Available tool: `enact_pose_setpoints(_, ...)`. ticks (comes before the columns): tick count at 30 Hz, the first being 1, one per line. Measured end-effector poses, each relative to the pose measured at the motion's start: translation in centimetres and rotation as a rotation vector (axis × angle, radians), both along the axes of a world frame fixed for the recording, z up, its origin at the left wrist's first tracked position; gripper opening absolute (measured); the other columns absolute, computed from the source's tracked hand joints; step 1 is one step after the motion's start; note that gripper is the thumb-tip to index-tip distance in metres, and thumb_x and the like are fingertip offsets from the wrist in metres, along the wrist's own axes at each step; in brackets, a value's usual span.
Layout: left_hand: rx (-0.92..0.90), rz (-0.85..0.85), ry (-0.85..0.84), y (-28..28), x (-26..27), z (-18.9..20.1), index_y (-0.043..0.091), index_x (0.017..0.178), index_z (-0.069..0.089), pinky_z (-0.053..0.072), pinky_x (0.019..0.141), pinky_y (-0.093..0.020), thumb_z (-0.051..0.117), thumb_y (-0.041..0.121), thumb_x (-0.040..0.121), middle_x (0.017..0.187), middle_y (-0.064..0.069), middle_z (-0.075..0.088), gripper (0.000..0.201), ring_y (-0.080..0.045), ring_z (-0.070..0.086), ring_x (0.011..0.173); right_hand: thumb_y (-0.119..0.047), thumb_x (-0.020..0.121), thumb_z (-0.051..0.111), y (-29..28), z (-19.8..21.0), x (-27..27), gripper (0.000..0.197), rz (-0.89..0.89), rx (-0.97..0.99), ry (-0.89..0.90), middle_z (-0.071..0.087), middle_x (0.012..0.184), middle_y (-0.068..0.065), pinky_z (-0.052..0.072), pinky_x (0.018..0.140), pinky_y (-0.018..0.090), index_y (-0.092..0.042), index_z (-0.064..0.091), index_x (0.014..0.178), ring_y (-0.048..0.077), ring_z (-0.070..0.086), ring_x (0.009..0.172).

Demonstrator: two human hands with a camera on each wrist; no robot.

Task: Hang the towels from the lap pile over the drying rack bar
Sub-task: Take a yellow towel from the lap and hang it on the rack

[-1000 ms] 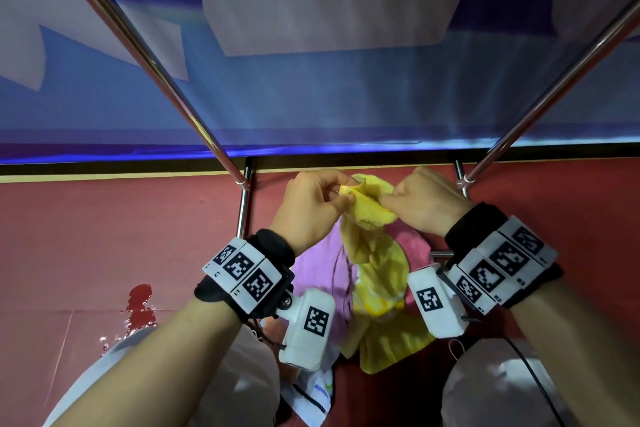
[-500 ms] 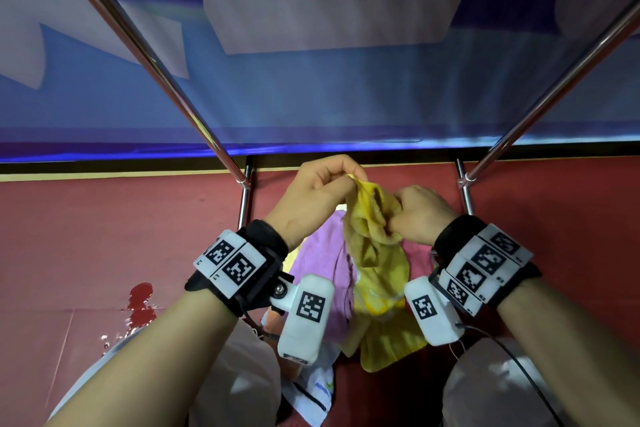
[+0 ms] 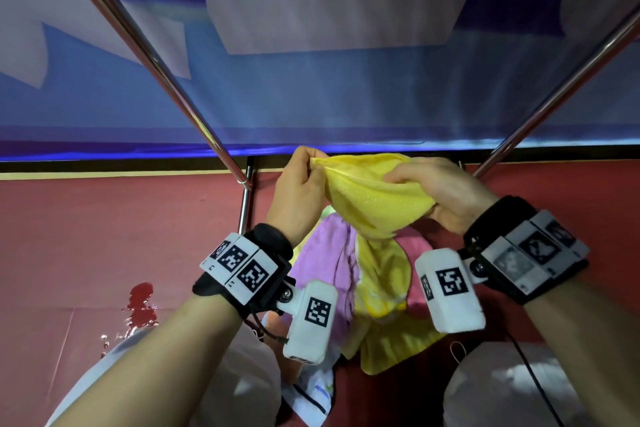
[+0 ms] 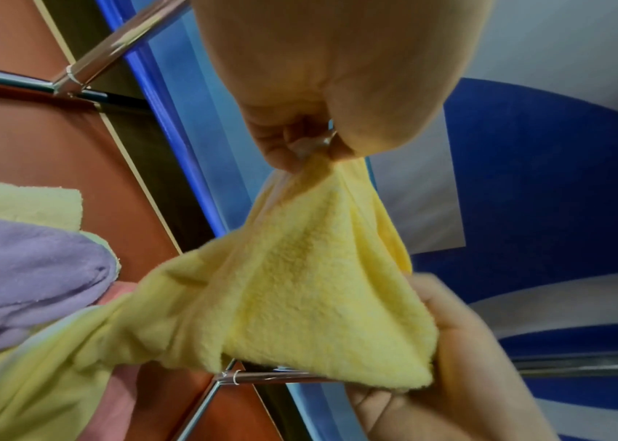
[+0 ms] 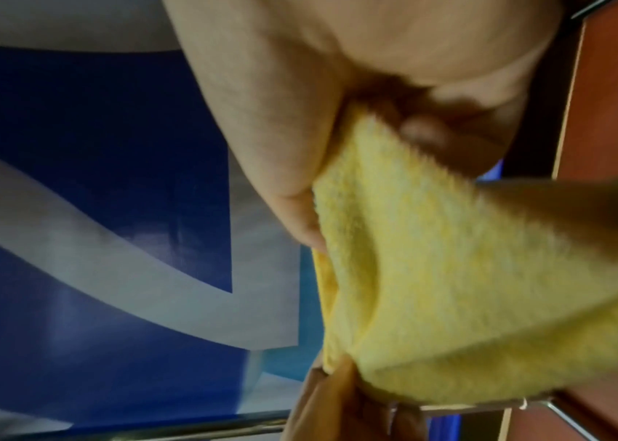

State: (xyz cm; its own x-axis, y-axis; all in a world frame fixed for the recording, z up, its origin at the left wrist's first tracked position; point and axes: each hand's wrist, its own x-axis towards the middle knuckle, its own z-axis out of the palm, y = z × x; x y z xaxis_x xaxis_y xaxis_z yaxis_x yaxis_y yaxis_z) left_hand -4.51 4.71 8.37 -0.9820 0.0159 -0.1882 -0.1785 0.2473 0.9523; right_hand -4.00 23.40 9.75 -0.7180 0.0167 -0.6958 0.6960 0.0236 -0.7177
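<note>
We are pinching the fluffy yellow terry towel with left hand and right hand, both clamped | stretching it above the lap pile of towels | below the shiny metal rack bars.

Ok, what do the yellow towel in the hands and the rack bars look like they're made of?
Yellow towel: soft terry or microfibre cloth, judging by its fuzzy looped nap and limp folds; matte. The left hand and right hand pinch its top edge.
Rack bars: probably polished steel or chromed tubing, given bright streaked reflections; which metal can't be told.
</note>
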Motion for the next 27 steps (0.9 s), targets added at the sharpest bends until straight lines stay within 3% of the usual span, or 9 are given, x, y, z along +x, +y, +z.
enact_pose_setpoints(3,-0.001,0.046,0.050,-0.3,-0.5,-0.1,0.020,0.081,0.051,0.043,0.060,-0.034,0.038,0.000,0.091,0.065,0.003,0.051,0.026,-0.014,0.046,0.057,-0.011,0.075,0.069,0.7,-0.2,0.3,0.017,0.093,0.158,0.110,0.058,0.078,0.010,0.042,0.061,0.028,-0.005,0.065,0.091,0.022,0.055,0.070)
enact_pose_setpoints(6,-0.012,0.070,0.087,-0.7,-0.7,-0.3,0.024,0.080,0.054,0.047,0.065,-0.041,0.040,0.009,0.085,0.068,0.005,0.055,0.021,-0.016,0.050,0.064,-0.021,0.072,0.072,1.8,0.0,0.3,0.009,0.188,0.569,0.256,0.066,0.070,0.002,0.054,0.068,0.034,-0.016,0.064,0.073,0.024,0.063,0.071)
enact_pose_setpoints(8,-0.013,0.059,0.095,-0.7,-0.6,-0.2,0.024,0.079,0.055,0.051,0.068,-0.046,0.041,0.012,0.082,0.071,0.005,0.057,0.019,-0.017,0.052,0.067,-0.027,0.070,0.070,2.0,0.7,0.6,0.007,0.231,0.822,0.329,0.070,0.078,-0.001,0.053,0.077,0.033,-0.023,0.066,0.076,0.023,0.065,0.082)
enact_pose_setpoints(11,-0.012,0.019,0.099,-0.4,-0.4,0.0,0.023,0.080,0.055,0.052,0.068,-0.049,0.041,0.013,0.081,0.072,0.001,0.057,0.017,-0.018,0.051,0.067,-0.024,0.071,0.069,2.0,0.9,0.8,0.014,0.253,0.965,0.480,0.070,0.083,-0.002,0.050,0.079,0.033,-0.024,0.068,0.085,0.024,0.065,0.086)
enact_pose_setpoints(15,-0.013,-0.003,0.095,-0.2,-0.2,0.2,0.022,0.081,0.055,0.051,0.065,-0.048,0.042,0.010,0.084,0.072,-0.001,0.057,0.018,-0.018,0.051,0.066,-0.029,0.077,0.072,1.5,0.0,0.8,0.015,0.255,0.917,0.594,0.070,0.074,0.001,0.049,0.073,0.032,-0.019,0.068,0.087,0.023,0.065,0.076)
enact_pose_setpoints(18,-0.007,-0.015,0.072,-0.2,-0.2,0.3,0.021,0.081,0.054,0.051,0.063,-0.049,0.042,0.002,0.089,0.074,-0.005,0.056,0.024,-0.019,0.050,0.066,-0.032,0.080,0.063,1.1,-0.2,0.3,0.029,0.183,0.684,0.463,0.062,0.060,0.005,0.044,0.066,0.036,-0.005,0.062,0.068,0.027,0.054,0.063)
enact_pose_setpoints(21,-0.005,-0.055,0.068,-0.2,-0.1,0.5,0.022,0.081,0.055,0.052,0.069,-0.050,0.041,0.011,0.086,0.075,-0.005,0.057,0.018,-0.021,0.052,0.068,-0.029,0.074,0.051,0.6,0.3,0.0,0.025,-0.031,0.355,0.244,0.038,0.046,-0.007,0.035,0.059,0.037,-0.015,0.045,0.054,0.017,0.036,0.053)
enact_pose_setpoints(24,-0.016,-0.056,0.061,-0.2,0.0,0.6,0.023,0.081,0.055,0.052,0.069,-0.050,0.042,0.014,0.083,0.074,-0.003,0.057,0.017,-0.020,0.052,0.068,-0.009,0.077,0.049,0.7,0.6,0.1,0.018,0.021,0.193,0.132,0.037,0.062,0.005,0.039,0.063,0.032,-0.015,0.044,0.060,0.018,0.038,0.058)
enact_pose_setpoints(27,-0.038,-0.007,0.084,-0.3,-0.3,0.5,0.021,0.080,0.056,0.052,0.068,-0.049,0.044,0.006,0.088,0.073,-0.001,0.058,0.021,-0.018,0.052,0.067,-0.008,0.057,0.048,1.5,0.6,0.4,0.013,0.163,0.336,0.190,0.046,0.065,0.008,0.044,0.067,0.039,0.000,0.053,0.067,0.022,0.047,0.067)
